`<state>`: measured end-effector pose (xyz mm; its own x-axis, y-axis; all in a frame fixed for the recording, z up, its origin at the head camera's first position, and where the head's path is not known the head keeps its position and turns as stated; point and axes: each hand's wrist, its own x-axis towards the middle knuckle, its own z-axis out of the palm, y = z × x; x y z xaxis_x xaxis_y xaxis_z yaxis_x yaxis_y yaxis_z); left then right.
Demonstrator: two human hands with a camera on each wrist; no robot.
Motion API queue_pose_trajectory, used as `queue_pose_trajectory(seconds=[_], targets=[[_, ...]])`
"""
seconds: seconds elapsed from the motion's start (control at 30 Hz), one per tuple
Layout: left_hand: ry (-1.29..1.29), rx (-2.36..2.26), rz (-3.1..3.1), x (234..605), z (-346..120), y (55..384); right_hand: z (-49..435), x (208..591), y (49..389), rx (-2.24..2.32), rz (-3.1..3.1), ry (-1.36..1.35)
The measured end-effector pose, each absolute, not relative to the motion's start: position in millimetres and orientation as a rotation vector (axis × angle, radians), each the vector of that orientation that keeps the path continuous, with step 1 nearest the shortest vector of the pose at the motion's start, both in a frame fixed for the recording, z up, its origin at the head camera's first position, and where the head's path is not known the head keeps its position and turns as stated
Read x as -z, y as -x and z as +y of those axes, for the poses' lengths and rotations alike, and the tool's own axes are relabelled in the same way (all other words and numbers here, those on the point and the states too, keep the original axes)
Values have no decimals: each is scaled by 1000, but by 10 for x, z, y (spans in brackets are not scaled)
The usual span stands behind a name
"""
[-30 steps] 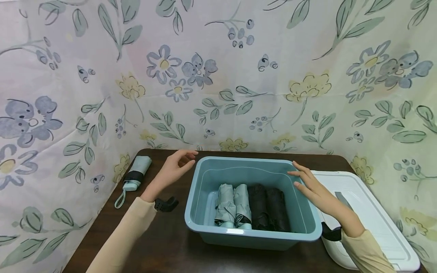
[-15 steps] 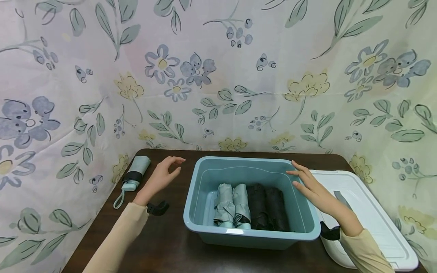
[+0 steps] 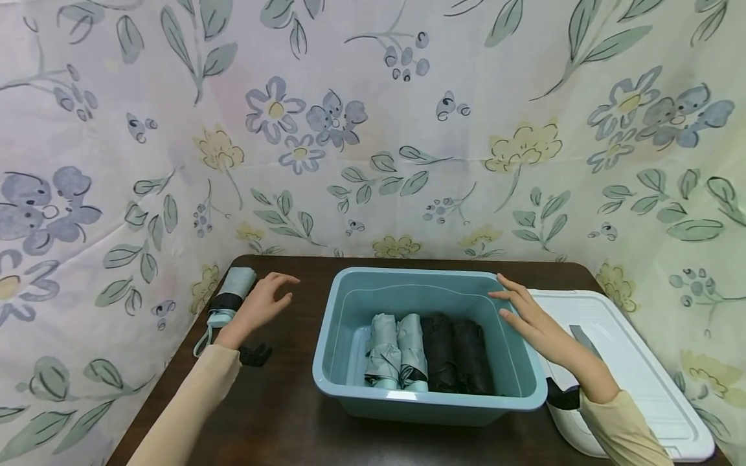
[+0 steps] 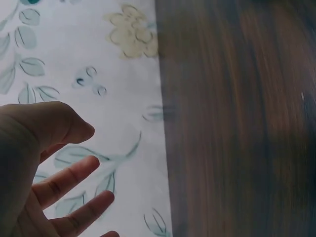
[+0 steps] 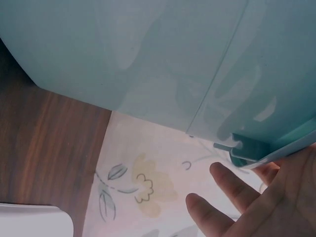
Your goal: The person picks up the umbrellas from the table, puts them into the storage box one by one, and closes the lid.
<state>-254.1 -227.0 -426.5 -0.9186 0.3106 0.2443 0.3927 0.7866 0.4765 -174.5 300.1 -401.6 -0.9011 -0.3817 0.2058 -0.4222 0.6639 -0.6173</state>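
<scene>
My left hand [image 3: 256, 310] hovers over the left of the table, empty, with its fingers loosely bent. It overlaps a folded light-blue umbrella [image 3: 237, 283] that has a black band and a wrist loop. In the left wrist view the thumb and fingers [image 4: 74, 173] stand apart with nothing between them. My right hand [image 3: 542, 327] rests on the right rim of a light-blue plastic bin [image 3: 402, 391], fingers spread and fairly straight. Inside the bin two folded pale-blue umbrellas [image 3: 383, 346] lie side by side. Two black folded bundles [image 3: 441, 353] lie to their right.
A white lid [image 3: 635, 375] with a grey handle piece lies right of the bin, partly under my right forearm. The dark wooden table [image 3: 280, 414] ends at a floral cloth [image 3: 373, 162] hanging behind and at the sides.
My left hand has moved left and slightly down, away from the bin toward the umbrella on the table. The right hand has stayed on the rim.
</scene>
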Motion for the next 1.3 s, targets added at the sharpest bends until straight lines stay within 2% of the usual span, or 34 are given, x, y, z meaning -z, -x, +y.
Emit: queue_pose_trajectory(seconds=[1.3], targets=[[183, 138, -3118, 4584, -3059, 2866, 2994, 4016, 1745, -1121, -2809, -666]])
